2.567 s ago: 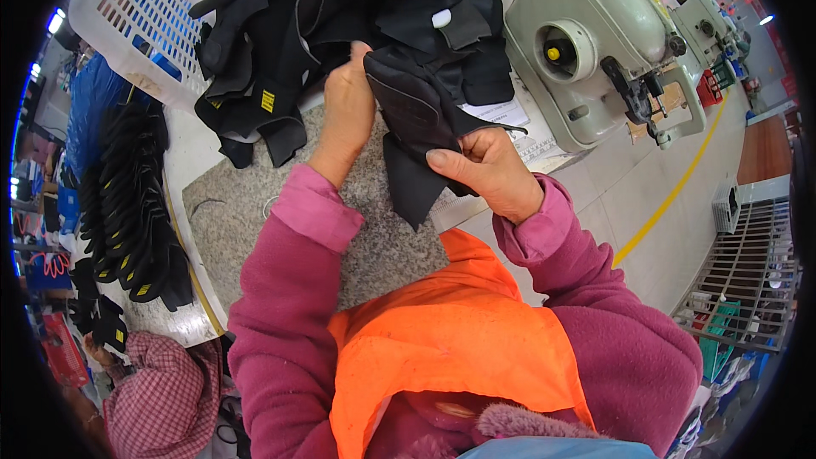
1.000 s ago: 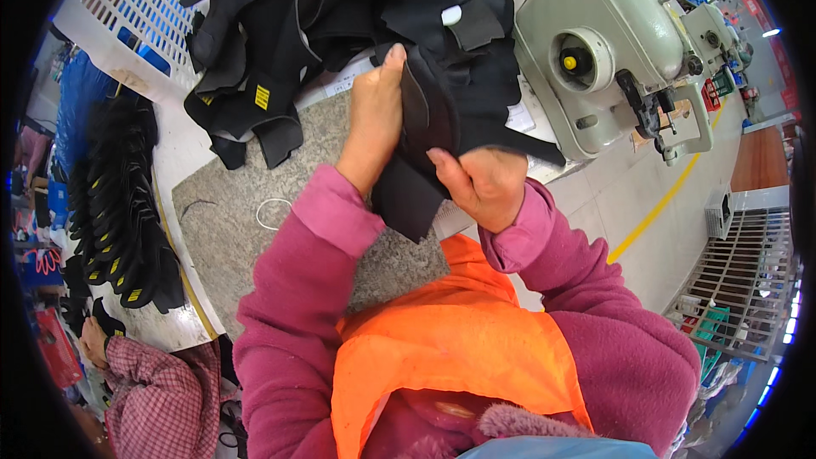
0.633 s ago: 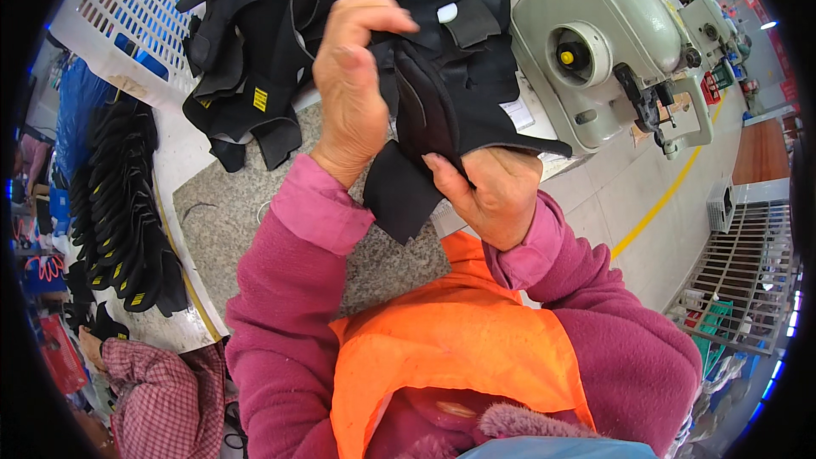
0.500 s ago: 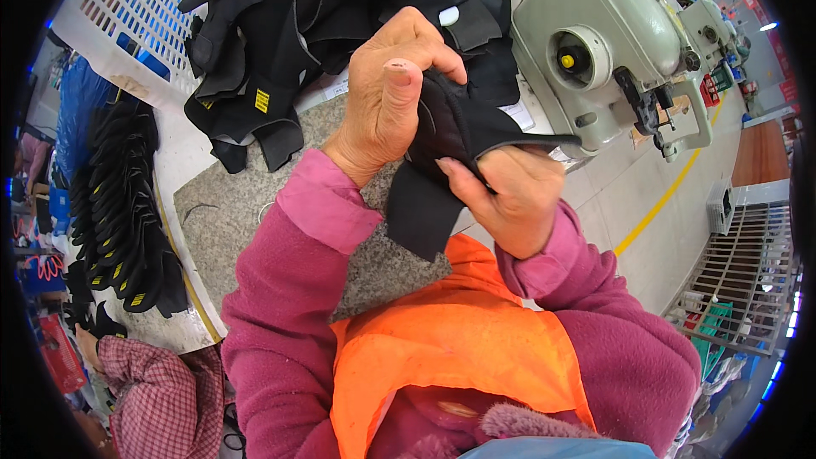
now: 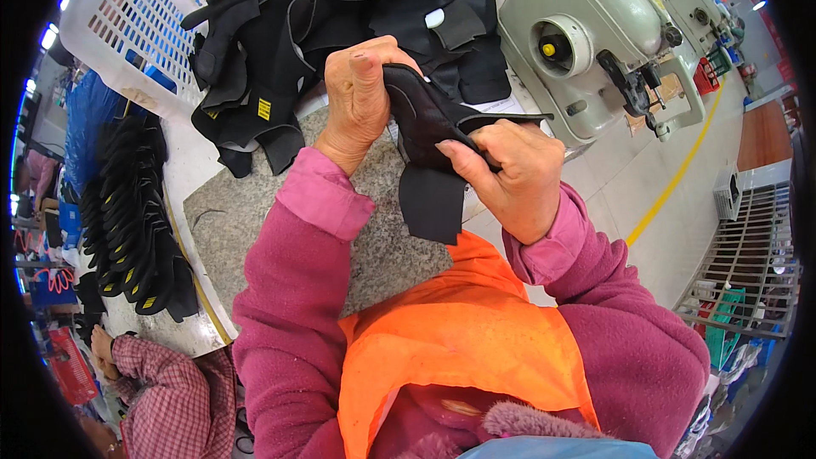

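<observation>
A black fabric piece [image 5: 431, 204] with stitched seams is stretched between my two hands, above the grey speckled table top [image 5: 374, 242]. My left hand [image 5: 361, 98] is closed on its upper left edge, thumb pointing up. On the right side my right hand [image 5: 514, 174] pinches the same piece, thumb laid along the fabric. A flat flap of it hangs down between my wrists. Just beyond my hands lies a heap of similar black fabric pieces [image 5: 357, 13], some with small yellow labels.
A grey-green sewing machine [image 5: 586, 17] stands at the right. A white perforated plastic basket [image 5: 140, 30] is behind the heap. At the left hangs a long row of stacked black pieces [image 5: 127, 212]. Below it, a co-worker's checkered sleeve [image 5: 174, 391] and hand show. A metal rack [image 5: 748, 255] stands far right.
Both hands stay closed on the black piece. My left hand has lowered and shifted left, and the piece has tilted, showing more of its seamed face. The co-worker's hand has moved.
</observation>
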Demonstrator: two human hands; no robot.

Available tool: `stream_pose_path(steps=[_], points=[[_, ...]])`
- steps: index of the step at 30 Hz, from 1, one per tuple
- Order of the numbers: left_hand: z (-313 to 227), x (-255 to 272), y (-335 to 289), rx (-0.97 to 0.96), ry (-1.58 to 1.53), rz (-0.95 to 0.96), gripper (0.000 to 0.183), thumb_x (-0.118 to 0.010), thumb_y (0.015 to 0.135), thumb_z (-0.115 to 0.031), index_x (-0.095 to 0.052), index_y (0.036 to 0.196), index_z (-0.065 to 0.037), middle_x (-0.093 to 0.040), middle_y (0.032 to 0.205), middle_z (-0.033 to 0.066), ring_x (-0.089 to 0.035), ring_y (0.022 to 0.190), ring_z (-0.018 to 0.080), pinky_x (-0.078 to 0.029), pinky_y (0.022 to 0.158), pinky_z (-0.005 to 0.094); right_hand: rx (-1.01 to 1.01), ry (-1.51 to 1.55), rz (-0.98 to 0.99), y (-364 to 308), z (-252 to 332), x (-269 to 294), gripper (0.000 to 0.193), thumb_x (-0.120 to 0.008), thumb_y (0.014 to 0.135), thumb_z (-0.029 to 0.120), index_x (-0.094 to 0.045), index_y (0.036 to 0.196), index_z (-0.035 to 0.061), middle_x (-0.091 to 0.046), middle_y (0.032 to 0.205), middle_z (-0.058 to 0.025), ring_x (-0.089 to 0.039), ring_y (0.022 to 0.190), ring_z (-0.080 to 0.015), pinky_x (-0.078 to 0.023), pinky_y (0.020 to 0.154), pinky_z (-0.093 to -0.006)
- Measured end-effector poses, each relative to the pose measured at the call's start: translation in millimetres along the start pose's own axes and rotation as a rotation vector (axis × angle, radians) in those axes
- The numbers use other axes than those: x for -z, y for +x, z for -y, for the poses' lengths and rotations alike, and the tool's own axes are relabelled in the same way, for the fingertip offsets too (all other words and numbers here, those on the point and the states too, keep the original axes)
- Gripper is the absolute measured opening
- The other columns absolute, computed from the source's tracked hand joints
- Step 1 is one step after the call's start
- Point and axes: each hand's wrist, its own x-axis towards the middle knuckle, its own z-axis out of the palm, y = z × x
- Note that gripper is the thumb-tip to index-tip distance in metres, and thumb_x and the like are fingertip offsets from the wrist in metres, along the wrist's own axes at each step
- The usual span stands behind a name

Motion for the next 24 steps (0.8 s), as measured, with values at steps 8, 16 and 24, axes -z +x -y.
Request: stream_pose_path(steps=[8, 16, 24], points=[[0, 0, -1, -0.013, 0.068, -0.038, 0.085, -0.024, 0.099, -0.066, -0.069, 0.068, 0.000, -0.045, 0.058, 0.0030, -0.041, 0.051, 0.0132, -0.028, 0.049, 0.0284, 0.043, -0.017, -0.112, 4, 0, 29, 0.026, -0.086, 0.065, 0.015, -0.068, 0.081, 0.0056, -0.061, 0.074, -0.0048, -0.056, 0.064, -0.0200, -0.042, 0.055, -0.0299], [-5, 1, -3, 0.013, 0.049, -0.047, 0.082, -0.027, 0.100, -0.064, -0.070, 0.070, 0.000, -0.044, 0.059, 0.0024, -0.040, 0.053, 0.0121, -0.028, 0.050, 0.0285, 0.191, -0.151, 0.077, 27, 2, 30, 0.034, -0.087, 0.060, 0.024, -0.068, 0.080, 0.0049, -0.062, 0.105, -0.0141, -0.057, 0.097, -0.0312, -0.046, 0.080, -0.0396], [-3, 0, -4, 0.021, 0.040, -0.056, 0.080, -0.028, 0.100, -0.063, -0.070, 0.071, -0.001, -0.043, 0.059, 0.0022, -0.040, 0.053, 0.0119, -0.028, 0.050, 0.0286, 0.227, -0.164, 0.218, 32, -9, 26, 0.033, -0.080, 0.069, 0.038, -0.074, 0.082, 0.0082, -0.064, 0.110, -0.0108, -0.057, 0.102, -0.0282, -0.042, 0.085, -0.0405]])
